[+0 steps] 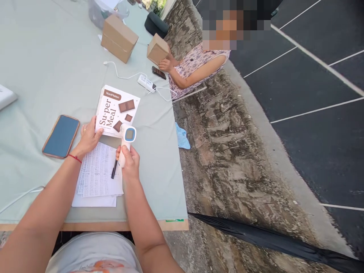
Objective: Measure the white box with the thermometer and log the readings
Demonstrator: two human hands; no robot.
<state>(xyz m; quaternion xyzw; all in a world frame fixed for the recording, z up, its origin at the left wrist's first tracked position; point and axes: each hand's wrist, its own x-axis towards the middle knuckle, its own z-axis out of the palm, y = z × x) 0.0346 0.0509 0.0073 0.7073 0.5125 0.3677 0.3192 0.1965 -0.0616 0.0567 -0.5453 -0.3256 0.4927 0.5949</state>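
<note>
White cardboard box with brown squares point(121, 112) is over the pale green tabletop point(156, 163), left hand point(89, 135) curled around its near-left corner. It seems light and stiff; hold its sides. Right hand point(129, 160) wraps a white plastic thermometer point(124, 141).

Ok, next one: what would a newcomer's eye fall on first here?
Probably the white Su-per Meal box near the left of centre, held in the left hand. Just below its lower right corner, the right hand grips a white device with a blue-rimmed screen. Farther up, right of centre, another person holds a brown carton.
</note>
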